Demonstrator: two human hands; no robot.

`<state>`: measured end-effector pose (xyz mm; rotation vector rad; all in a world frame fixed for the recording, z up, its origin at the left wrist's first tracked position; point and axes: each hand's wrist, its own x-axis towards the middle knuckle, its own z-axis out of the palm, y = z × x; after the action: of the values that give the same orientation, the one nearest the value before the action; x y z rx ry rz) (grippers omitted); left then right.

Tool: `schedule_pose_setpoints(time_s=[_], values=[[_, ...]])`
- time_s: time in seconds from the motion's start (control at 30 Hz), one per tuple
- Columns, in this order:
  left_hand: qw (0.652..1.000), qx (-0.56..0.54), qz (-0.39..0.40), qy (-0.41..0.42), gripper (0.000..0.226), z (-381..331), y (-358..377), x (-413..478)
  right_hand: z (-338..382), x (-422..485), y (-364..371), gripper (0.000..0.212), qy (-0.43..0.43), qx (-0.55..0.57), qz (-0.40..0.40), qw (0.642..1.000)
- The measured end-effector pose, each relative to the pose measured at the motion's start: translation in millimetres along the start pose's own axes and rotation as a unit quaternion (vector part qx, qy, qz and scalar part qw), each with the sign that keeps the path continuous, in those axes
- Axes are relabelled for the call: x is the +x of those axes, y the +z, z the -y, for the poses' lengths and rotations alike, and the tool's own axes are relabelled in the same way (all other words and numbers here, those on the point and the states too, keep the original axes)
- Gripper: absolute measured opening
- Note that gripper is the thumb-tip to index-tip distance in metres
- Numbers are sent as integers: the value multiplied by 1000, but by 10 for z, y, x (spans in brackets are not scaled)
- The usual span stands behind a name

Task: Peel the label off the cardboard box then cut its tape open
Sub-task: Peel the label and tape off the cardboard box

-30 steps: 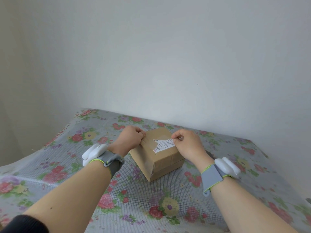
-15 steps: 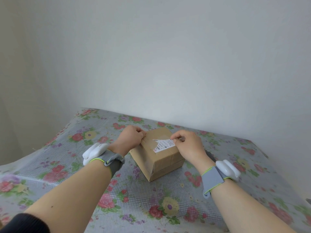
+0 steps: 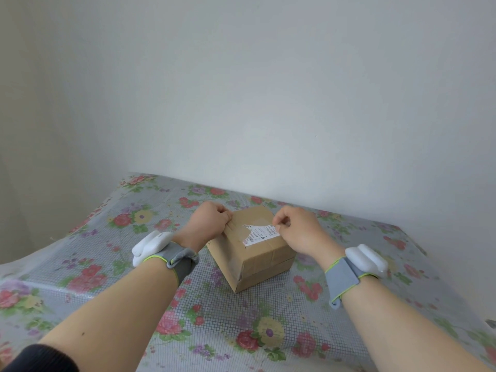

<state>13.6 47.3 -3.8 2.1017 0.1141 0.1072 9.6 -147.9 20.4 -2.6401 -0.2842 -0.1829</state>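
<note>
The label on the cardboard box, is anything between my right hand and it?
Nothing visible. The right hand pinches the label at its right end; the left hand grips the cardboard box at its left edge, off the label.

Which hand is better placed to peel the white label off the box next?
Right. The right hand pinches the white paper label at its right edge on the brown cardboard box; the left hand grips the box's left top edge, bracing it.
</note>
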Motion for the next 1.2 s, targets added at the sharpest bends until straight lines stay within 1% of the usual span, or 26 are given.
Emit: schedule_pose_setpoints(time_s=[0.1, 0.17, 0.3, 0.37, 0.43, 0.5, 0.67, 0.83, 0.9, 0.97, 1.03, 1.13, 1.2], values=[[1000, -5, 0, 0, 23, 4, 6, 2, -62, -42, 31, 14, 5, 54, -24, 998], [1000, -8, -2, 0, 22, 10, 12, 14, -72, -59, 54, 15, 2, 53, -34, 998], [1000, -18, -13, 6, 21, 11, 28, 23, -95, -52, 17, 18, 6, 80, -21, 997], [1000, -21, -17, 11, 21, 10, 35, 16, -126, -57, -8, 13, 10, 101, -29, 994], [999, -21, -18, 19, 22, 5, 44, 8, -142, -55, -16, 8, 11, 93, -48, 994], [999, -20, -14, 29, 23, -11, 49, 1, -135, -43, -12, 5, 1, 57, -57, 997], [999, -11, -16, 44, 23, -35, 54, -1, -73, -34, -41, 9, -44, -64, -50, 996], [999, -11, -20, 48, 22, -14, 72, 10, -20, -32, 26, 16, -115, -201, -62, 971], [999, -10, -24, 43, 23, 0, 82, 11, -20, -28, 61, 20, -123, -230, -63, 963], [999, -6, -30, 41, 23, 10, 95, 22, -36, -27, 64, 20, -112, -211, -55, 969], [999, -2, -32, 40, 22, 10, 108, 31, -61, -29, 46, 17, -94, -168, -32, 981], [999, 1, -32, 36, 21, 9, 119, 44, -76, -47, -7, 13, -51, -47, 1, 998], [999, 4, -32, 38, 22, 11, 123, 49, -75, -39, -32, 12, -24, 32, -14, 999]])
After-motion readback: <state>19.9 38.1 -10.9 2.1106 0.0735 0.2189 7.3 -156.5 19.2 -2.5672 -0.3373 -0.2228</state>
